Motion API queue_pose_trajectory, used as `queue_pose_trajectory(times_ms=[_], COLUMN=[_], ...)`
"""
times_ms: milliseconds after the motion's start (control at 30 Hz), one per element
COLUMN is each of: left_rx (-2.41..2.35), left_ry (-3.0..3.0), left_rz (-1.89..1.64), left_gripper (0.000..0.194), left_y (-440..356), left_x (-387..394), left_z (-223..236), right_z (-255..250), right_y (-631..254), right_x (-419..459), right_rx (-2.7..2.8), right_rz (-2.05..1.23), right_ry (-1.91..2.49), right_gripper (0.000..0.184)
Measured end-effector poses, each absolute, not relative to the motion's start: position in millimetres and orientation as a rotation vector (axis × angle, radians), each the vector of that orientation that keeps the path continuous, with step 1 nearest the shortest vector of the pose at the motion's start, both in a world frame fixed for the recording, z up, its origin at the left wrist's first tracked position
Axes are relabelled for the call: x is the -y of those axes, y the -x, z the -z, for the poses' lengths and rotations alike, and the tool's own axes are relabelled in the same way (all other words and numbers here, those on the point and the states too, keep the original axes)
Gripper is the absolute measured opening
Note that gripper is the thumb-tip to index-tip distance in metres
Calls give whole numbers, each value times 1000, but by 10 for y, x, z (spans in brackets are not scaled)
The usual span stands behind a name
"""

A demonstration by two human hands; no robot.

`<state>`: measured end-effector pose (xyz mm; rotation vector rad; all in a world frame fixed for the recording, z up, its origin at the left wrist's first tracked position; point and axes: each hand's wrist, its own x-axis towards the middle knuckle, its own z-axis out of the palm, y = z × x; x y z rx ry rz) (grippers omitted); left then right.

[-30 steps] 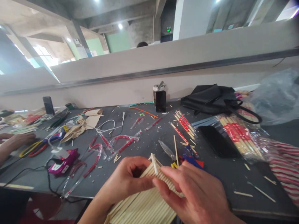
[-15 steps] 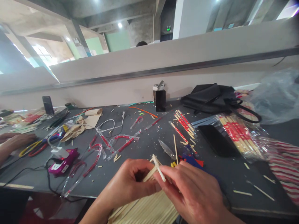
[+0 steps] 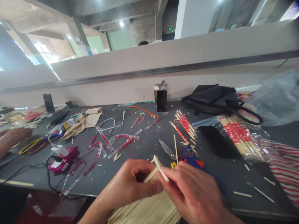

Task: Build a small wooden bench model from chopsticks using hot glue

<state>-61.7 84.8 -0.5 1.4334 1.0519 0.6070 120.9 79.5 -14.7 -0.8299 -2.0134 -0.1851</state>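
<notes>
Low in the head view, a slatted panel of pale wooden sticks (image 3: pixel 144 210) lies below and between my hands, at the table's front edge. My left hand (image 3: pixel 133 183) is closed around the panel's upper end, thumb on top. Between the thumb and fingers of my right hand (image 3: pixel 191 189) is a short pale stick (image 3: pixel 161 169), pinched so that it crosses the panel's upper corner. Whether the stick touches the panel there I cannot tell. Just beyond my right hand lie a thin upright-looking stick (image 3: pixel 176 149) and a blue-handled tool (image 3: pixel 191 157), partly hidden.
Red-wrapped chopsticks (image 3: pixel 184 124), a dark phone (image 3: pixel 218 141) and a packed chopstick bundle (image 3: pixel 240 135) lie to the right. Torn red wrappers (image 3: pixel 126 141), a purple power strip (image 3: pixel 63 160) and scissors (image 3: pixel 35 145) are at left, near another person's hand (image 3: pixel 17 136).
The stick in my right hand has shifted slightly right and down, with its angle a little changed. My left hand keeps its hold. The other person's hand at far left has moved slightly left.
</notes>
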Motion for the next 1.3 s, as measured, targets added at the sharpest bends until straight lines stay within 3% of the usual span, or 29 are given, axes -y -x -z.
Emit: queue_pose_trajectory(times_ms=[333,467,533,733,1100,1300], left_rx=[-1010,-971,-968,-1010,-928,-980], left_ry=[-1414,-1242,-1154,-1029,-986,-921], left_rz=[-666,-679,-671,-561,-396,-503], left_gripper=[27,35,35,33,32,33], left_y=[629,617,619,654,647,701], left_x=[-907,-943,-934,-809,-513,-474], left_z=[44,-40,-88,-79,110,180], right_z=[144,30,-46,-142,274,498], right_y=[-1189,-1268,-1342,-1570,-1628,-1598], right_x=[-856,-803,-731,-536,-306,-157], right_rx=[1975,1942,1912,1788,1753,1781], right_rz=[123,120,84,-272,-776,-1105], right_ry=[832,816,853,1019,1034,1054], right_gripper=[5,19,16,20,40,36])
